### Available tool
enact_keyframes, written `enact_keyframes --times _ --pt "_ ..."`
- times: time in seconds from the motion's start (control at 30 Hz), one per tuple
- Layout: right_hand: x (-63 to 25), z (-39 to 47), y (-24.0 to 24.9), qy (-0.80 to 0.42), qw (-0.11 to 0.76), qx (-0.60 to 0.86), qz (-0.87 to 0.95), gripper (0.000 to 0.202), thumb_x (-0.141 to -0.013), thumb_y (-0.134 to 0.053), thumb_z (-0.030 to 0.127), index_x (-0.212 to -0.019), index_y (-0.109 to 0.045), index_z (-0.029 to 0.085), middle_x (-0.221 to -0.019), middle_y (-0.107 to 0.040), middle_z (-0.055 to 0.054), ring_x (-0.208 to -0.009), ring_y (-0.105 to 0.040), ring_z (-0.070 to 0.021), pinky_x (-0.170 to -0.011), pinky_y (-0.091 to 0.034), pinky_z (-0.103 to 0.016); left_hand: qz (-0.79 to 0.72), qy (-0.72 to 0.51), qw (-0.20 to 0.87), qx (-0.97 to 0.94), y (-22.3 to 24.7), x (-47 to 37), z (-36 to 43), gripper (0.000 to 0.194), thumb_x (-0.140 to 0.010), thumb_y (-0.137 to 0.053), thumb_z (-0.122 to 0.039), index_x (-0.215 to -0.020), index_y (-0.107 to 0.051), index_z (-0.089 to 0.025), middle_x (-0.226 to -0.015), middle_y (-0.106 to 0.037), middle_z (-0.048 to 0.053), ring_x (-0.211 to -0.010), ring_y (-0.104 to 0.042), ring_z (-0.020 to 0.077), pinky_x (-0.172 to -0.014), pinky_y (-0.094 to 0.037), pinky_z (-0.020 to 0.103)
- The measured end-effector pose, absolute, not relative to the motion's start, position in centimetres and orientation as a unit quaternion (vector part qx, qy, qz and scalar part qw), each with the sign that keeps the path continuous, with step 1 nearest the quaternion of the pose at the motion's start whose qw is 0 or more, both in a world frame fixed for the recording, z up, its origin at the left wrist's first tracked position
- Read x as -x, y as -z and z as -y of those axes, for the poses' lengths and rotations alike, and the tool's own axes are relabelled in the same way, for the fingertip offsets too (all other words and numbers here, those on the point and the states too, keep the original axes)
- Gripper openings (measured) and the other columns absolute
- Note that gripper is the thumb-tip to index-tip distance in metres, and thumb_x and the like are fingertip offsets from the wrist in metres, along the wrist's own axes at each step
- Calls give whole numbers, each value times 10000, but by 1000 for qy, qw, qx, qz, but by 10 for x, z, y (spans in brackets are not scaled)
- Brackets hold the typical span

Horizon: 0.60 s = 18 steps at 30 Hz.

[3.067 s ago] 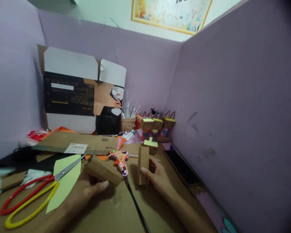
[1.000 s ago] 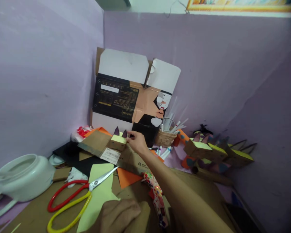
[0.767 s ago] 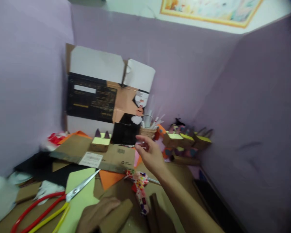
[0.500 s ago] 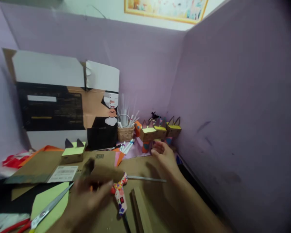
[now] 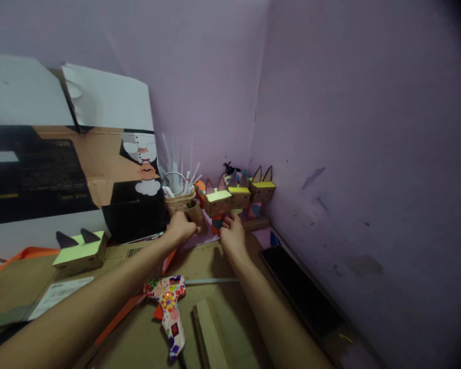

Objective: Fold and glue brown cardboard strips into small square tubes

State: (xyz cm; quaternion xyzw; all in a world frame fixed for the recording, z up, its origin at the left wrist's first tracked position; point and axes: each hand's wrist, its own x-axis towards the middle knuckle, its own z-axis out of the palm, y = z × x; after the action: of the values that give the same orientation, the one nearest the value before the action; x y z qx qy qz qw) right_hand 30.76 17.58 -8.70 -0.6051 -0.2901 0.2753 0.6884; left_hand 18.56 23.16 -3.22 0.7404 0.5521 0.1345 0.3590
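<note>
My left hand (image 5: pixel 181 228) is closed round a brown cardboard tube (image 5: pixel 196 215), held upright in front of the woven basket (image 5: pixel 176 204). My right hand (image 5: pixel 233 234) has its fingers loosely bent and apart beside the orange body (image 5: pixel 217 224) of a cardboard cat figure; whether they touch it is hard to make out. This figure has a boxy head (image 5: pixel 217 203) with a pale green top and brown pointed ears. Two similar cat heads, one with blue-edged ears (image 5: pixel 238 197) and one by the wall (image 5: pixel 263 190), stand to its right.
A patterned glue gun (image 5: pixel 169 307) lies on the cardboard-covered table beside wooden strips (image 5: pixel 209 333). Another cat head (image 5: pixel 82 252) rests at left before an upright printed box (image 5: pixel 100 169). A dark flat object (image 5: pixel 301 292) lies along the right wall (image 5: pixel 369 154).
My left hand has moved forward from the near left to the basket with the tube. My right hand stays by the cat figures. The view has turned right and down.
</note>
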Motion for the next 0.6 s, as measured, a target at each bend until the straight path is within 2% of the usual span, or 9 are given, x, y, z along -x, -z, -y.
enact_keyframes --times 0.4,0.6 --pt "-318 -179 102 -270 642 623 357 570 -606 -475 -1 -1147 -458 180 -1075 -654 -115 -995 -629 -196 -832 -490 -324 -482 -128 318 -806 52 -193 -241 245 -834 -556 -299 -1003 -591 -126 -1018 -611 45 -864 -602 198 -722 -511 357" --pt "-319 -173 92 -260 619 651 354 520 -615 -492 33 -1122 -460 144 -1022 -661 -132 -898 -664 -187 -756 -517 -275 -470 -151 308 -813 51 -194 -243 182 -820 -577 -275 -902 -613 -116 -909 -640 30 -796 -615 169 -693 -513 336"
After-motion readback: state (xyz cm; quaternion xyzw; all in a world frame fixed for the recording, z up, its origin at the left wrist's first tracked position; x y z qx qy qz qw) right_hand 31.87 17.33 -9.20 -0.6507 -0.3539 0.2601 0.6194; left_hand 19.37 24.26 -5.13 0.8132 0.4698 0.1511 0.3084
